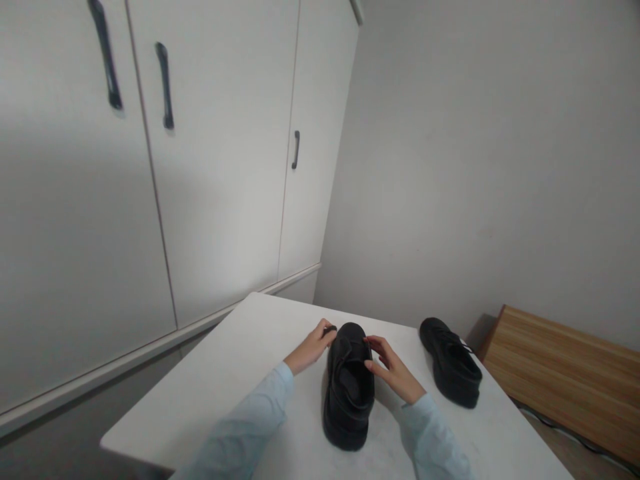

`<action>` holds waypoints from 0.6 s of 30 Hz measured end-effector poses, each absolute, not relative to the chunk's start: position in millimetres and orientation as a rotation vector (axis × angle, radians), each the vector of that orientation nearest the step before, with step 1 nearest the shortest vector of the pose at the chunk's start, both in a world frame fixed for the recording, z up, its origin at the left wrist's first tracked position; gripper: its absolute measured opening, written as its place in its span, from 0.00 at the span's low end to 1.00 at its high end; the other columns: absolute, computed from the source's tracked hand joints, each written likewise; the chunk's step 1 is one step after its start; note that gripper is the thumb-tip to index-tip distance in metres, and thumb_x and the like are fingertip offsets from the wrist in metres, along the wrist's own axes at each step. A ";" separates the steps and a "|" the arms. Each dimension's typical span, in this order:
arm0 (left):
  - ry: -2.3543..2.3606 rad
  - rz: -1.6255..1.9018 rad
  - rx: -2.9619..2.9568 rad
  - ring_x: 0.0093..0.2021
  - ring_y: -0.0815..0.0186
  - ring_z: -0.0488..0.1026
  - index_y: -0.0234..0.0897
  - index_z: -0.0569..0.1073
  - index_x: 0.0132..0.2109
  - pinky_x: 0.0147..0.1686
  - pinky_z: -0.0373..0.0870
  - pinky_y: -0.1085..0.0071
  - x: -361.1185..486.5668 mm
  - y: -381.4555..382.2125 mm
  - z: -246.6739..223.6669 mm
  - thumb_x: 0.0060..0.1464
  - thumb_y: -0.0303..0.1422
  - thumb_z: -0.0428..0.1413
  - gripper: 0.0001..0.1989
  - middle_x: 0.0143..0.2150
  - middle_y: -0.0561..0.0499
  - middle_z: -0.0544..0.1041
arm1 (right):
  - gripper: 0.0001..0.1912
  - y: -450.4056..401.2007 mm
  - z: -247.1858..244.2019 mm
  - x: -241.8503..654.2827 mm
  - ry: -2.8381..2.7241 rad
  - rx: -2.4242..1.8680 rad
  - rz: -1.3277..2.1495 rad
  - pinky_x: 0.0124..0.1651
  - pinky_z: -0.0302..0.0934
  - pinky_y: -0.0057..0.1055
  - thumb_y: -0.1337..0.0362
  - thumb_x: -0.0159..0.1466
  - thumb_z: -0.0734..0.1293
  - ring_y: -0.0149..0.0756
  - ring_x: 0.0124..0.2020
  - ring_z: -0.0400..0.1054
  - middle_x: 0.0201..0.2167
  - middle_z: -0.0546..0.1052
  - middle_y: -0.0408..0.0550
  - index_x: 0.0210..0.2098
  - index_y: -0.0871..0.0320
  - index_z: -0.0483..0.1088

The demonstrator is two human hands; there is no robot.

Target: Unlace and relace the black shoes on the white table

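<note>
A black shoe (pixel 345 417) stands upright on the white table (pixel 225 373), toe pointing away from me and its opening toward me. My left hand (pixel 315 343) is at the left of the toe, its fingers pinched on a short dark strap-like piece (pixel 329 329). Whether that piece joins the shoe is hard to make out. On the other side, my right hand (pixel 393 370) grips the shoe's right edge, thumb by the opening and fingertips farther forward. A second black shoe (pixel 457 373) with light stripes rests on the table to the right, untouched.
White cabinet doors (pixel 220 200) with dark handles rise behind the table on the left. A grey wall (pixel 475 167) stands behind. Beyond the table's right edge is a wooden-topped piece (pixel 565 380), with a cable (pixel 565 430) running below it.
</note>
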State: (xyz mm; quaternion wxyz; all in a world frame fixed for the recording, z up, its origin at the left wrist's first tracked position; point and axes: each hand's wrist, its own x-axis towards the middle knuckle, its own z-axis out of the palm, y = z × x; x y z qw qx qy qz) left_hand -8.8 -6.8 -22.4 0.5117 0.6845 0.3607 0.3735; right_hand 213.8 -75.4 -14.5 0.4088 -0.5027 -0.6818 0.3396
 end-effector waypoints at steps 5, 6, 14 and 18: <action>0.913 0.734 1.784 0.25 0.71 0.60 0.38 0.63 0.39 0.25 0.58 0.76 -11.3 -8.0 -29.8 0.54 0.32 0.42 0.08 0.27 0.57 0.63 | 0.25 -75.4 -13.9 214.4 -1.736 -1.273 0.869 0.58 0.52 0.50 0.53 0.55 0.67 0.46 0.58 0.59 0.55 0.67 0.52 0.50 0.50 0.60; 0.917 0.751 1.840 0.28 0.70 0.62 0.37 0.64 0.40 0.29 0.60 0.75 -12.1 -6.6 -31.9 0.54 0.31 0.43 0.09 0.29 0.55 0.66 | 0.25 -75.4 -13.7 214.3 -1.737 -1.275 0.873 0.58 0.51 0.50 0.53 0.55 0.67 0.46 0.58 0.58 0.55 0.67 0.52 0.50 0.50 0.60; 0.989 0.748 2.072 0.30 0.67 0.67 0.39 0.63 0.42 0.31 0.61 0.73 -23.4 7.5 -49.4 0.48 0.25 0.48 0.12 0.31 0.52 0.72 | 0.26 -74.9 -14.2 214.6 -1.712 -1.272 0.890 0.57 0.52 0.50 0.52 0.54 0.68 0.46 0.58 0.59 0.54 0.67 0.52 0.49 0.50 0.61; 1.127 0.786 2.075 0.27 0.66 0.68 0.40 0.62 0.44 0.29 0.59 0.74 -30.9 11.2 -46.1 0.46 0.24 0.51 0.16 0.26 0.55 0.71 | 0.26 -74.0 -15.9 216.3 -1.708 -1.274 0.903 0.57 0.52 0.49 0.52 0.54 0.68 0.47 0.58 0.58 0.55 0.67 0.53 0.49 0.50 0.61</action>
